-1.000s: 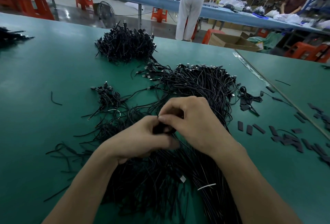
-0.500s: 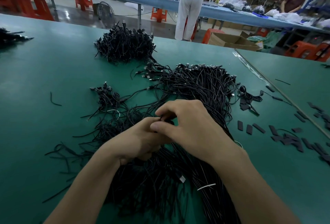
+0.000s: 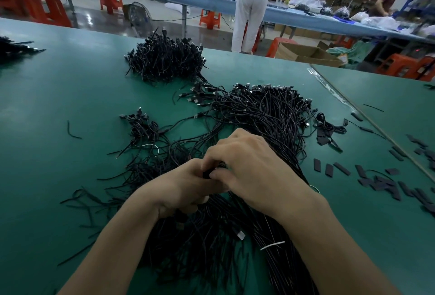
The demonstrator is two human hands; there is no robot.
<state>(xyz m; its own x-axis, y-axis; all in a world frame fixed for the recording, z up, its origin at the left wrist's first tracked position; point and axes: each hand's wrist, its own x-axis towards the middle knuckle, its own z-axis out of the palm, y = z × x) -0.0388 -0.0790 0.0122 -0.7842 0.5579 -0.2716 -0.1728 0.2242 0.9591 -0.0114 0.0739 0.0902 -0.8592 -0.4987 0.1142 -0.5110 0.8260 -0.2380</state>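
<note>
My left hand [image 3: 186, 188] and my right hand [image 3: 249, 167] meet over a big heap of thin black cables [image 3: 263, 115] on the green table [image 3: 47, 97]. Both hands have curled fingers and pinch a small black piece [image 3: 207, 174] between them; most of it is hidden by my fingers. More black cables [image 3: 211, 236] run under my wrists toward me. A white tie [image 3: 272, 245] lies on that bundle.
A second black cable pile [image 3: 164, 59] sits at the back of the table. Several short flat black sleeves [image 3: 381, 184] lie scattered on the right. A small cable bunch [image 3: 141, 127] lies left of centre. Two persons stand at a far blue bench [image 3: 306, 19].
My hands stay together over the cables; the right hand's fingers have shifted slightly over the left, and the small black piece shows a little less than one second ago.
</note>
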